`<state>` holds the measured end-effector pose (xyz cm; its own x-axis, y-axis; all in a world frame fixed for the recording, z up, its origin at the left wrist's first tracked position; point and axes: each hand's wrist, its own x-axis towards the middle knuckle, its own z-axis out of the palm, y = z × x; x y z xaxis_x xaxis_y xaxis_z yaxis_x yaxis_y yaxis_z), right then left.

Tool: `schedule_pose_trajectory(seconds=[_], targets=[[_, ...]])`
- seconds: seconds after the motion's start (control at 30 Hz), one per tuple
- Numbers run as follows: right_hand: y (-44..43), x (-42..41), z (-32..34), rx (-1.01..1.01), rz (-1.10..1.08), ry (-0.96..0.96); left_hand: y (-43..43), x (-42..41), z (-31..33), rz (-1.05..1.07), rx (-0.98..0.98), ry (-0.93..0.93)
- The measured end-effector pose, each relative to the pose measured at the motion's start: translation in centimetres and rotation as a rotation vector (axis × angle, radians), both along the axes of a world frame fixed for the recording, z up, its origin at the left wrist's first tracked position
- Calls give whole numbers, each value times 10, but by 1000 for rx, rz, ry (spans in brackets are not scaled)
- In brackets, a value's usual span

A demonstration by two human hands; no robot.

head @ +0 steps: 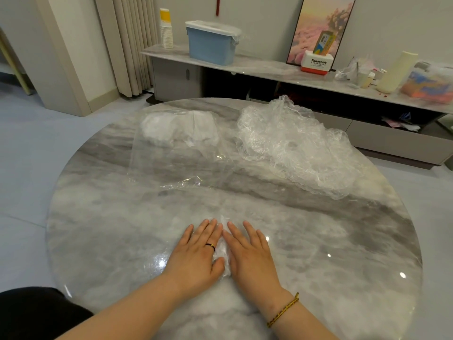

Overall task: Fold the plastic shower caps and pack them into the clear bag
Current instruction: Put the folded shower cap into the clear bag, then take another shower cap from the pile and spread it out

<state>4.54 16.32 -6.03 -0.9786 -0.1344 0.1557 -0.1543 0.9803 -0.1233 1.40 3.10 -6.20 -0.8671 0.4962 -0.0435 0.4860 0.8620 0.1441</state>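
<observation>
Round grey marble-look table [98,229] in a living room, with a low grey sideboard [269,67] along the far wall holding a blue plastic tub [210,45]. Both hands were flat, fingers straight: the left hand [196,251] and right hand [250,253] lay side by side on the near part, pressing down a small folded clear plastic shower cap [221,251] squashed under them. The flat clear plastic bag [179,155] lay far left with whitish folded caps [179,128] in its far end, and a crumpled pile of loose clear shower caps [294,148] sat far right, just beside it.
</observation>
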Motion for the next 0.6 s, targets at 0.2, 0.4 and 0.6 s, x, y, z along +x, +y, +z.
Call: schedule_pose_trajectory(seconds=[0.2,0.4,0.6], targets=[[-1,-1,2,-27,26,-137,-1,-2,1,5,-15,-59],[10,1,8,-195,59,-181,-1,-4,5,-12,33,-154],[34,6,29,-220,229,-227,-5,-10,21,-17,267,-70]])
